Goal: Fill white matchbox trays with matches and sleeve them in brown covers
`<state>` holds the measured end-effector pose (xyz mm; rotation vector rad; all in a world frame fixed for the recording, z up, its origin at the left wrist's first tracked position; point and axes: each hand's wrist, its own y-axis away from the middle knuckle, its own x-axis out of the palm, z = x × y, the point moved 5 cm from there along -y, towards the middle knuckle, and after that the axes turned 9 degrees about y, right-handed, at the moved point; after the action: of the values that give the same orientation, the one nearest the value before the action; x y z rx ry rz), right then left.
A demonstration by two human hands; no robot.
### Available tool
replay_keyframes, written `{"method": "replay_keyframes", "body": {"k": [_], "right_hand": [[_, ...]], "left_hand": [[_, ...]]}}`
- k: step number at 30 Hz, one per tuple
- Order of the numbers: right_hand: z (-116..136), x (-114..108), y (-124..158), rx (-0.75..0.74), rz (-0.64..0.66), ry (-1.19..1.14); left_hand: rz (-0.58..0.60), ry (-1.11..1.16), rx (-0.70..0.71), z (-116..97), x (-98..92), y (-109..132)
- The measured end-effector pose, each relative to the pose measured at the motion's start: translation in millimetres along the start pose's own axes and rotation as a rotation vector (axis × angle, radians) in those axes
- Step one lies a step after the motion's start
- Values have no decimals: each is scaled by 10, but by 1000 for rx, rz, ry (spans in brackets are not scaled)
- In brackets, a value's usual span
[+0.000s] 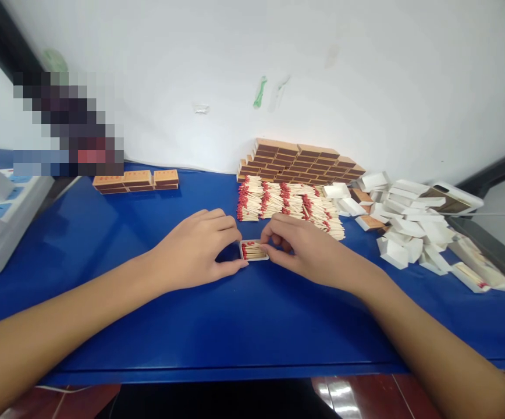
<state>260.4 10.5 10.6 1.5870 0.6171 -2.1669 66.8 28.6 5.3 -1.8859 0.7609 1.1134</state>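
A small white matchbox tray (pixel 253 258) lies on the blue table (pixel 244 326), with red-headed matches (pixel 253 250) in it. My left hand (pixel 204 247) grips the tray's left end between thumb and fingers. At the right end my right hand (pixel 298 247) has its thumb and fingertips pinched at the ends of the matches; the other fingers are curled. Just beyond the hands lies a big pile of loose matches (pixel 291 201), with heads mostly toward the left.
Brown matchboxes (pixel 300 160) are stacked against the white wall. More matchboxes (pixel 137 180) stand at the back left. White empty trays (pixel 405 215) are heaped at right, near a phone (pixel 448 198). A white device (pixel 8 215) sits far left.
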Motion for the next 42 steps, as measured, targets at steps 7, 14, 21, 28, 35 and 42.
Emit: {"method": "replay_keyframes", "body": {"k": [7, 14, 21, 28, 35, 42], "right_hand": [[46, 25, -5, -16, 4, 5], [65, 23, 4, -10, 25, -38], [-36, -92, 4, 4, -98, -52], [-587, -323, 88, 176, -105, 109], [-813, -227, 122, 147, 51, 163], [-859, -213, 101, 158, 46, 194]], "left_hand": [[3, 15, -3, 0, 3, 12], [-5, 10, 3, -2, 0, 6], [-4, 0, 3, -6, -8, 8], [4, -4, -4, 8, -5, 16], [5, 6, 2, 6, -11, 10], [10, 7, -3, 0, -8, 23]]}}
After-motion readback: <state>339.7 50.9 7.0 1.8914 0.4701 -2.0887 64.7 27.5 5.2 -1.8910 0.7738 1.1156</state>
